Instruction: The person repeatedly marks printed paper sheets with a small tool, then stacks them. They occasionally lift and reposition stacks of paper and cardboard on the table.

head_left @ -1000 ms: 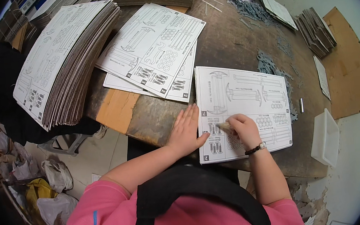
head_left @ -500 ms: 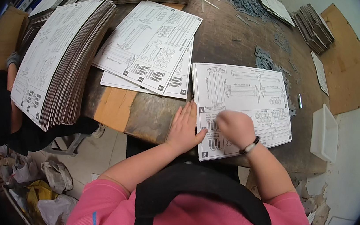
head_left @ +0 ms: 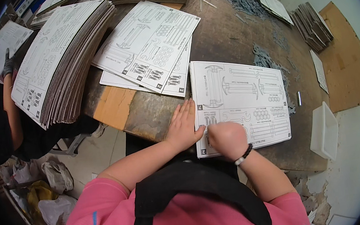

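Note:
In front of me on the worn table lies a white printed board [head_left: 238,79] with line drawings of tools and nuts, with what looks like another sheet under it. My left hand [head_left: 183,125] is flat with fingers stretched out, along the board's left edge. My right hand [head_left: 227,140] is closed in a fist over the board's near left part, knuckles up. It covers some of the drawings, and whatever its fingers may hold is hidden.
Loose printed boards [head_left: 149,40] overlap beyond my left hand. A tall stack of boards [head_left: 77,66] stands farther left, near a person's gloved hand [head_left: 8,63]. Grey scraps [head_left: 267,60], a small metal cylinder [head_left: 299,99] and a white plastic tray [head_left: 324,133] lie right.
My right fist has slid left and slightly nearer to me over the board. My left hand has stayed put. At the far left, a white sheet has appeared by the other person's gloved hand.

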The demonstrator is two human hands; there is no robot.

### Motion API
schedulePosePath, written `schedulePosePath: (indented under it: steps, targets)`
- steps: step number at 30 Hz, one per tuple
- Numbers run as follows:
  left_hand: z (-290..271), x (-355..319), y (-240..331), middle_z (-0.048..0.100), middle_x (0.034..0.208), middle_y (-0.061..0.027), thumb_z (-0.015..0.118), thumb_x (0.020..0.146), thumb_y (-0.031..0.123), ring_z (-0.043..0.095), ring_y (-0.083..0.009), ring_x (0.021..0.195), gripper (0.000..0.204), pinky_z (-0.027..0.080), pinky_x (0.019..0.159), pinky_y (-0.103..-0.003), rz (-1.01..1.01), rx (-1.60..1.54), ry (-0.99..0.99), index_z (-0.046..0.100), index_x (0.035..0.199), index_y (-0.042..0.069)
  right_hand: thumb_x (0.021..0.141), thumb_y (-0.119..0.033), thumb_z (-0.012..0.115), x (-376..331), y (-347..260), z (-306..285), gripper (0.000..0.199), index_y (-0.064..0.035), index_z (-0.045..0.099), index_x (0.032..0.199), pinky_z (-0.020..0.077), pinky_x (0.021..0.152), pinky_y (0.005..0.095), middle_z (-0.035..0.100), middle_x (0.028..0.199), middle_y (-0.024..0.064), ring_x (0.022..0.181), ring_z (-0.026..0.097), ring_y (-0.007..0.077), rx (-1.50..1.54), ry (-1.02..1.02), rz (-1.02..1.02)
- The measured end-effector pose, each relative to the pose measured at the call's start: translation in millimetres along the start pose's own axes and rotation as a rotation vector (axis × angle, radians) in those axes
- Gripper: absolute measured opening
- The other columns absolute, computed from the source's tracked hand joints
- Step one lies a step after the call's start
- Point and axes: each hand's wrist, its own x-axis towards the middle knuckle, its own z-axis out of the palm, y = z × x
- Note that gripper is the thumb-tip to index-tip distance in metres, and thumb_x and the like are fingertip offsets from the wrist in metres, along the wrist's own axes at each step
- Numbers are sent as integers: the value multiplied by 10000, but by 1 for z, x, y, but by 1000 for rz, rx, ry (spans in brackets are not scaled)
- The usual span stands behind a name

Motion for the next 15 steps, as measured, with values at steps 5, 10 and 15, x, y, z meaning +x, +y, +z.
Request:
schedulePosePath:
  steps: [5,10,15]
  targets:
    - [-4,1,1,319,1313,-262,545,764,324,275,-328,1265,752,144,1064,-430,-24,0,-14,228,1297,-102,774,-216,553,-9,33,10,195,-58,643,844,474,608,325,638,734,113,660,608,277,789,108,402]
    - [-4,0,1,331,1292,-282,551,750,291,298,-366,1239,759,159,1049,-451,-7,-25,11,205,1302,-98,777,-201,560,-19,49,21,212,-43,637,895,462,599,294,640,759,95,634,599,205,981,67,609]
    - [-6,1,3,318,1317,-255,539,767,322,261,-321,1274,756,144,1063,-435,-16,-4,-21,212,1304,-98,783,-215,547,-18,58,25,225,-45,636,900,454,546,318,626,705,130,583,590,233,1219,-14,734]
